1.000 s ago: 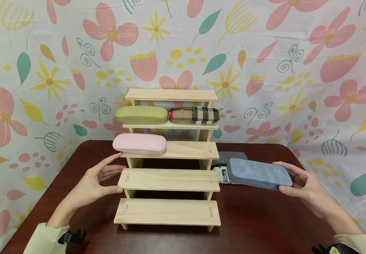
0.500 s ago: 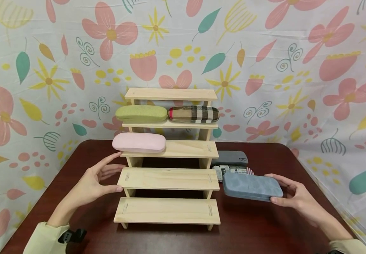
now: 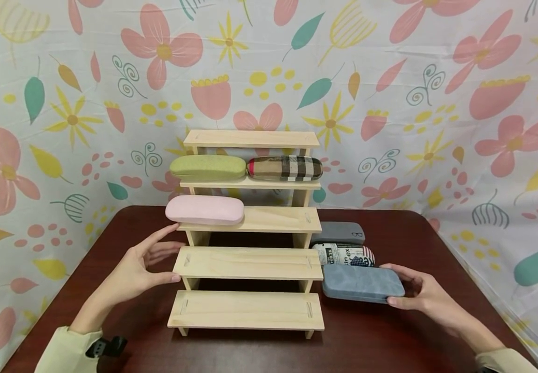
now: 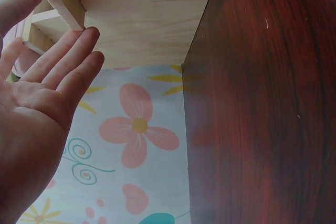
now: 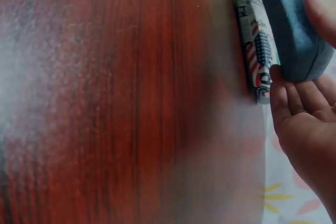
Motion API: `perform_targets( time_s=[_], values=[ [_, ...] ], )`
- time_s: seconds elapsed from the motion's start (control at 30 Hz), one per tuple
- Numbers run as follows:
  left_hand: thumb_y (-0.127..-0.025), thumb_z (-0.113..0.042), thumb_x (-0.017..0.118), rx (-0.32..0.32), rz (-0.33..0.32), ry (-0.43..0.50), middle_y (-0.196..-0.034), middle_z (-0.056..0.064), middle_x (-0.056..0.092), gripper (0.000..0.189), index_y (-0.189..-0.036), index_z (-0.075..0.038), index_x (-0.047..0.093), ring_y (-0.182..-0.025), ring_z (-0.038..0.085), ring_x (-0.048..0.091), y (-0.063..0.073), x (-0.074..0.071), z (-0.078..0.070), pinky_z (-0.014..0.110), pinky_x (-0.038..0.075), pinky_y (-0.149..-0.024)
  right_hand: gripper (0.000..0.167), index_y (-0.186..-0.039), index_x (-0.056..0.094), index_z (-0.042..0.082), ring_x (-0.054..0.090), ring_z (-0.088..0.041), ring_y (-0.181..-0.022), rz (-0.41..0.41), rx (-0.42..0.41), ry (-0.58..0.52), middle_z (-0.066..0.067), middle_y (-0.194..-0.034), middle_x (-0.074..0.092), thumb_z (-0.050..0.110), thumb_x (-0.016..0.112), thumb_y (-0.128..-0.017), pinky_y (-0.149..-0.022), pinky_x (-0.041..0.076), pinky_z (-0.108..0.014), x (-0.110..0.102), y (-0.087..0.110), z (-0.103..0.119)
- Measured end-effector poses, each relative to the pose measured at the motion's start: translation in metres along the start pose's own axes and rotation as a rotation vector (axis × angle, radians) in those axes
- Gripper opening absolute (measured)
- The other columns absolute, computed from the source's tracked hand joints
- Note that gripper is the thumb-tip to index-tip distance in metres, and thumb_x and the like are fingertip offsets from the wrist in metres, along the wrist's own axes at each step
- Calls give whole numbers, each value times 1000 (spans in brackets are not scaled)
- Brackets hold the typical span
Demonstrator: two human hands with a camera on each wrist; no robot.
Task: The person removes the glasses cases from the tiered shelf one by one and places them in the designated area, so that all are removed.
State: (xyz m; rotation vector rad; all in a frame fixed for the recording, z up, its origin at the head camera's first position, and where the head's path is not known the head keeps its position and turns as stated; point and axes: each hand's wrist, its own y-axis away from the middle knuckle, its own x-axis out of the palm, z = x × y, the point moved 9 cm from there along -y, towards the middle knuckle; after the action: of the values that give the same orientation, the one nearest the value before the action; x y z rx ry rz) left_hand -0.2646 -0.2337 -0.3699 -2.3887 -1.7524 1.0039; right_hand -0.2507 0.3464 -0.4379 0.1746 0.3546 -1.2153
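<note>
My right hand [image 3: 429, 299] pinches the right end of a blue glasses case [image 3: 361, 283] beside the wooden tiered rack [image 3: 248, 263]. In the right wrist view the thumb lies on one side of the blue case [image 5: 291, 30] and the fingers are at its other side. My left hand [image 3: 133, 267] rests with extended fingers at the rack's left edge, thumb tip by the second tier from the bottom. A pink glasses case [image 3: 204, 210] lies on the middle tier's left half. Above it, a green case [image 3: 208, 168] and a plaid case [image 3: 285, 168] sit end to end.
Right of the rack, a grey glasses case [image 3: 339, 232] and a newsprint-and-flag patterned case [image 3: 343, 254] lie on the dark red table [image 3: 404, 342], behind the blue one. A flower-printed cloth [image 3: 381, 103] hangs behind and at the sides.
My right hand has brought the blue case down, toward me and slightly left, uncovering the patterned and grey cases. The left hand has stayed at the rack.
</note>
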Motion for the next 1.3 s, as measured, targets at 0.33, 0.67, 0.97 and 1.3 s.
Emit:
perform_targets(
  time_s=[0.33,0.67,0.97,1.3],
  values=[
    [-80,-5,94,-5,1,3,-132,10,71,101,-163,-22,41,-124,16,66,0,0,1,22,51,-102,63,-150,53,-1,69,-21,-102,-11,9,31,-15,-127,68,0,79,-92,-80,58,-31,2,-6,-3],
    [-80,-7,94,-9,-3,-13,-133,8,71,101,-163,-24,41,-125,17,66,0,-1,1,25,52,-102,66,-149,54,1,68,-20,-104,1,36,63,-20,-126,67,4,83,-90,-82,58,-30,7,-14,-9],
    [-80,-7,94,-13,-1,-20,-133,7,71,101,-163,-25,41,-125,18,66,0,-1,0,25,52,-103,70,-151,52,1,67,-17,-106,1,54,88,-19,-129,66,7,85,-90,-83,56,-27,8,-15,-12],
    [-80,-7,94,-1,0,-25,-133,8,71,101,-164,-24,41,-125,16,66,1,-1,0,23,52,-101,72,-153,50,1,67,-18,-106,4,80,92,-19,-130,65,10,85,-90,-83,57,-28,6,-17,-16]
  ],
)
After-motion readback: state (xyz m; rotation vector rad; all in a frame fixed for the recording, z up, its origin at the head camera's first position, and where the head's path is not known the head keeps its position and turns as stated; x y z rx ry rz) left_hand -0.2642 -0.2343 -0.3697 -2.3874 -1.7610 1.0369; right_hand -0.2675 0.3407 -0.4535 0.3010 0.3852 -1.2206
